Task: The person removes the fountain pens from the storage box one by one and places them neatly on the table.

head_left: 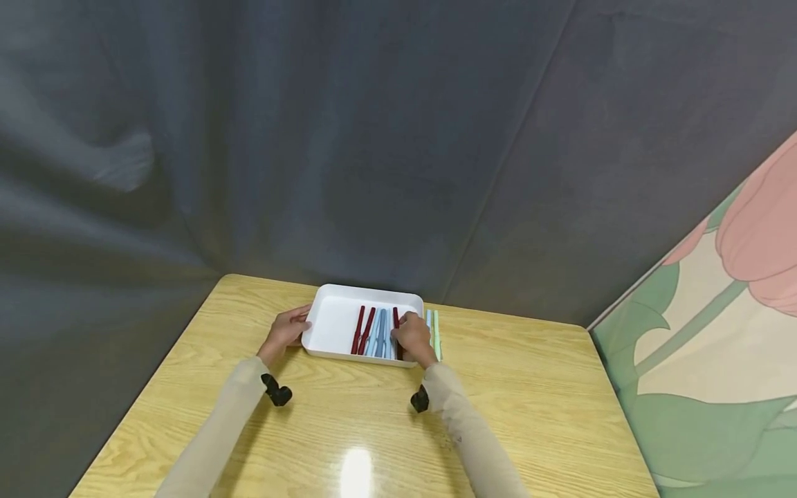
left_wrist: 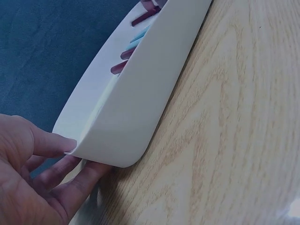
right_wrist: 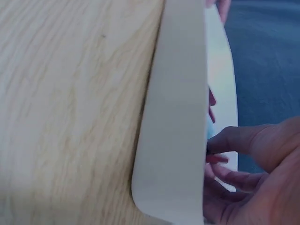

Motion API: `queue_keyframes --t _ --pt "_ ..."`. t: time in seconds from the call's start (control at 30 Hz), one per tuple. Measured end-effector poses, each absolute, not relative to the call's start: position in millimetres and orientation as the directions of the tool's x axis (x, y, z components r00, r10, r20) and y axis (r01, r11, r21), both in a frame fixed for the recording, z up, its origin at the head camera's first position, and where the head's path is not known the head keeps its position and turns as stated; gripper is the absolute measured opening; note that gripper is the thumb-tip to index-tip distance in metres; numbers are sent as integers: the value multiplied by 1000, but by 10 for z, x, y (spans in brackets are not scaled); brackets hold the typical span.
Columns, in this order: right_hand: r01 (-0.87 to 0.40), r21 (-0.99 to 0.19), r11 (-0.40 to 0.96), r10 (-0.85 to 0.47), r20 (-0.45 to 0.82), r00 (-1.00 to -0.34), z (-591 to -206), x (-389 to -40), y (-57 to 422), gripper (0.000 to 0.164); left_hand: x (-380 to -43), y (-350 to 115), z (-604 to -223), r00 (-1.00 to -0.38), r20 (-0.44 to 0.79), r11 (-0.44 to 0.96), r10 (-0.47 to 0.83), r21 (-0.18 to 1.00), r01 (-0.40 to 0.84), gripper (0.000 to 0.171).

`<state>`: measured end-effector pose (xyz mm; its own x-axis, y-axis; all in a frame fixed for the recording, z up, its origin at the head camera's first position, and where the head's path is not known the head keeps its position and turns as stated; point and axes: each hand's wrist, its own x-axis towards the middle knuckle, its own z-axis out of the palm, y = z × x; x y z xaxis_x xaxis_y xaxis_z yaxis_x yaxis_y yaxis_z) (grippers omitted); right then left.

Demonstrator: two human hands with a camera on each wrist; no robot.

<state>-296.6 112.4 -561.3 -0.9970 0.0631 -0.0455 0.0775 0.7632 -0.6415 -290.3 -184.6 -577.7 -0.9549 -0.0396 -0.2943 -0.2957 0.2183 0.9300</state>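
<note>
A shallow white tray (head_left: 326, 318) sits near the table's back edge. My left hand (head_left: 286, 330) grips its left end, the thumb over the rim and fingers under the corner in the left wrist view. Inside, two dark red sticks (head_left: 367, 330) lie beside several light blue sticks (head_left: 381, 333), all roughly side by side. My right hand (head_left: 414, 339) reaches into the right end, thumb and fingertips pinching another dark red stick (head_left: 395, 317). In the right wrist view the tray's front wall (right_wrist: 173, 112) hides part of these fingers.
Just right of the tray, a light blue stick (head_left: 428, 318) and a pale green stick (head_left: 437, 332) lie on the wooden table (head_left: 523, 387). A dark grey curtain (head_left: 373, 173) hangs behind the table. A floral panel (head_left: 716, 346) stands at the right.
</note>
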Motion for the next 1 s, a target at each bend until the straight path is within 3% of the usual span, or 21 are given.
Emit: queue_keyframes --t 0.2,0.37,0.6,1.0 --pt "138 -883 450 52 -128 -990 -5562 -2942 1219 25 -2912 -1849 -5787 -954 -299 221 -38 928 -299 53" --pt "175 -949 263 33 -172 -984 -5557 -2939 1319 27 -2924 -1854 -5803 -957 -291 220 -19 932 -288 54" --pt "181 -968 175 -3 -184 -983 -5493 -2894 1457 30 -2946 -1830 -5813 -957 -291 209 -11 935 -287 54" --pt "161 -975 150 -25 -166 -986 -5472 -2935 1621 36 -2904 -1853 -5798 -952 -303 207 -38 930 -305 54"
